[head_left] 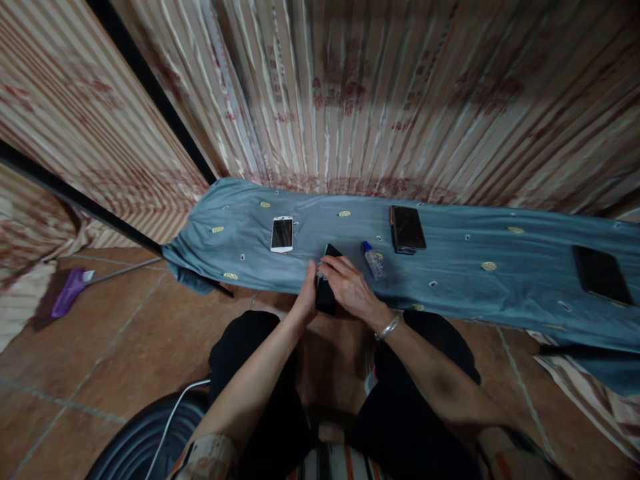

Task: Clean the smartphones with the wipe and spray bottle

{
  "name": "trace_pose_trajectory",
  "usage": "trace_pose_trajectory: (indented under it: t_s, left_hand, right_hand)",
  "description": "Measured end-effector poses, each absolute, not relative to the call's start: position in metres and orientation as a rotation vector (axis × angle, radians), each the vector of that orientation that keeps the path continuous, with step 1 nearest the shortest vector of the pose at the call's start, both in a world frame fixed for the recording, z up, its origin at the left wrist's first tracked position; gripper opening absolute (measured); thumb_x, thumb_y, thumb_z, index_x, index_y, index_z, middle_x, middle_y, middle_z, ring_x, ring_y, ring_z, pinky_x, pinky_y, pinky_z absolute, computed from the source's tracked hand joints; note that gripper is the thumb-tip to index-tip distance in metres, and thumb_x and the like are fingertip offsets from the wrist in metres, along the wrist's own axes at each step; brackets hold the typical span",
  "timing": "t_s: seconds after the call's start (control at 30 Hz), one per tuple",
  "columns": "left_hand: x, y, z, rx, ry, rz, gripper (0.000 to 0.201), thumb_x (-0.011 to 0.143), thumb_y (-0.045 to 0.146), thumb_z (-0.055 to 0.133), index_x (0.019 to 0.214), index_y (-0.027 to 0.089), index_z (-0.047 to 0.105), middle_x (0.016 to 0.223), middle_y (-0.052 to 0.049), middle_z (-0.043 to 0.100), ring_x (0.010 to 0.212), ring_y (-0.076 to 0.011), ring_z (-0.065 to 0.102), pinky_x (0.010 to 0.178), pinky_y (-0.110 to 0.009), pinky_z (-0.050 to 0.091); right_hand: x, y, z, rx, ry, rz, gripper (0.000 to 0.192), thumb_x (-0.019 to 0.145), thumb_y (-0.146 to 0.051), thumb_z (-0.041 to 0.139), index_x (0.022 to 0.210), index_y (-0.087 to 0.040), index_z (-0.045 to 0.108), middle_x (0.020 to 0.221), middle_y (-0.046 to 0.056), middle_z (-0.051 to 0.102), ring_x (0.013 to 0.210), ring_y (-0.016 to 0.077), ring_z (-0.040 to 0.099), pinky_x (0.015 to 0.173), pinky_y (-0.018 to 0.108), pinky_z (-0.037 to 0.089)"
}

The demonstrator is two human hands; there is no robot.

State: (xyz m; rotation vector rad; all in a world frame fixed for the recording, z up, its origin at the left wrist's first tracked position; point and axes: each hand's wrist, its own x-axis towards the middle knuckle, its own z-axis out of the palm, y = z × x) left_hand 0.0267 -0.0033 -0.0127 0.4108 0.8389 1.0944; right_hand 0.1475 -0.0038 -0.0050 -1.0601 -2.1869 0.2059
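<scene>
A black smartphone is held by its left side in my left hand, at the near edge of the cloth-covered bench. My right hand lies over the phone's upper part with its fingers bent together. A small pale bit shows at those fingertips, too small to name. Just right of my hands, a clear bottle with a blue cap rests on the cloth. A white phone with a dark screen lies to the left, beyond my hands. Farther right sits a stack of dark phones.
The long bench has a blue-green patterned cloth. Another dark flat device lies at its right end. Striped curtains hang behind. Black bars slant at left, above a purple broom head on the tiled floor.
</scene>
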Motion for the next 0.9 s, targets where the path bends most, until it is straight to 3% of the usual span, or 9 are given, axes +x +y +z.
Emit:
trace_pose_trajectory:
  t_s: [0.37,0.53,0.67,0.9]
  left_hand:
    - [0.034,-0.010,-0.019,0.485,0.830,1.051,0.045,0.086,0.046,0.062,0.117,0.014,0.068,0.104,-0.010,0.074,0.111,-0.0258,0.064,0.096,-0.037,0.049]
    - [0.033,-0.012,-0.016,0.559,0.908,0.987,0.043,0.083,0.045,0.065,0.110,0.012,0.071,0.089,-0.010,0.075,0.095,-0.0270,0.069,0.084,-0.037,0.054]
    - [0.029,-0.014,-0.010,0.639,0.893,0.956,0.048,0.081,0.043,0.067,0.118,0.013,0.067,0.088,-0.009,0.074,0.081,-0.0230,0.070,0.074,-0.034,0.055]
    - [0.021,-0.012,-0.002,0.595,0.818,0.981,0.044,0.082,0.038,0.067,0.120,0.015,0.064,0.091,-0.009,0.074,0.079,-0.0212,0.071,0.069,-0.030,0.057]
  right_hand:
    - [0.171,0.020,-0.006,-1.236,-2.035,0.216,0.037,0.097,-0.018,0.037,0.113,-0.022,0.070,0.122,0.011,0.065,0.109,0.0272,0.057,0.101,0.047,0.046]
    - [0.176,0.028,-0.010,-1.262,-1.945,0.226,0.034,0.097,-0.021,0.039,0.110,-0.022,0.070,0.116,0.009,0.069,0.109,0.0258,0.060,0.100,0.044,0.046]
    - [0.180,0.033,-0.015,-1.304,-1.857,0.253,0.031,0.096,-0.023,0.041,0.107,-0.022,0.070,0.112,0.009,0.071,0.105,0.0254,0.063,0.098,0.043,0.047]
    - [0.184,0.037,-0.025,-1.384,-1.762,0.329,0.027,0.090,-0.021,0.046,0.098,-0.023,0.072,0.103,0.008,0.074,0.098,0.0255,0.066,0.092,0.042,0.050]
